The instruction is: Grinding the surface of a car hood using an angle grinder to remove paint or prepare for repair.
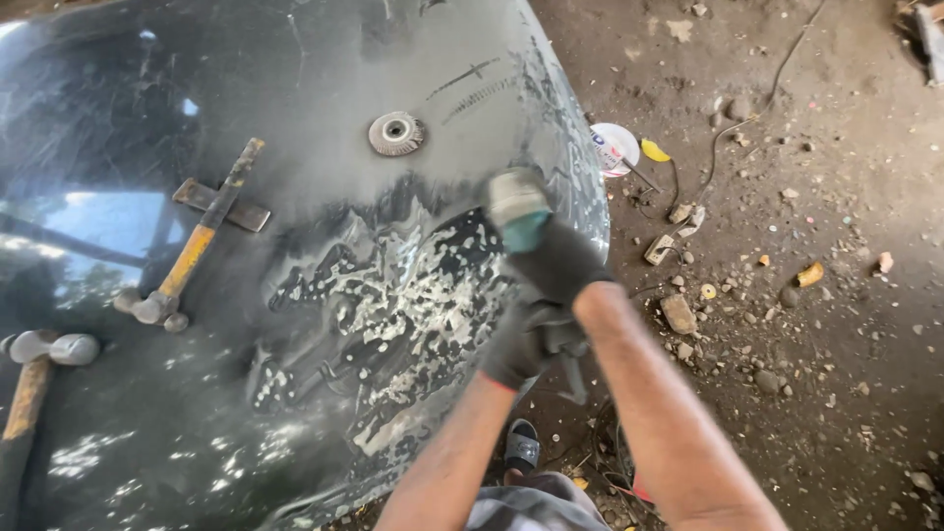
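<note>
A dark car panel fills the left and middle of the view, its paint glossy at the far left and ground down to bare, speckled metal in a broad patch near its right edge. Everything else is placed against this panel.

To the panel's right lies a dirt floor strewn with stones and scraps. A black cable runs across it, well apart from the panel.

Over the panel's right edge, both hands wear black gloves and hold a grinder. The right hand is clenched round the grinder's body, just behind its grey and teal head, which rests against the scraped patch. The left hand is closed on the grinder's rear part, nearer the person; that part is mostly hidden by the gloves.

On the panel's left half lies a hammer with a yellow and black handle, its head toward the near side, laid across a flat metal bar. At the panel's far left edge rests a second hammer with a rounded steel head and a wooden handle.

On the panel's upper middle, apart from the grinder, sits a round wire wheel.

Off the panel's right edge, on the floor, lie a white disc and, just beside it, a small yellow piece.

Below the panel's near edge a sandal shows between the forearms.
</note>
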